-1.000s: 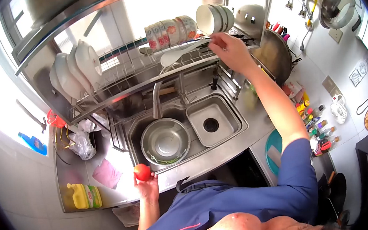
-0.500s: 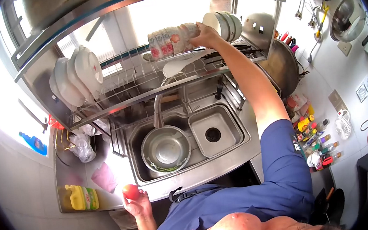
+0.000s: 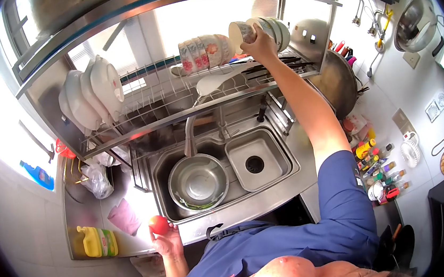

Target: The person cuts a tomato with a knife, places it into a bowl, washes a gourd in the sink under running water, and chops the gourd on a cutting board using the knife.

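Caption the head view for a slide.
Left hand holds a tomato; right hand grips a bowl at the dish rack.

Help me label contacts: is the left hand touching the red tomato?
Touching. The head view shows the red tomato held directly against the left hand, with no gap between them.

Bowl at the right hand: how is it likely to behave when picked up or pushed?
The bowl looks ceramic, so it is probably stiff and could chip against the nearby white dishes. Its round rim suggests it may roll if pushed on its side. Its smooth-looking wall might slip in the right hand.
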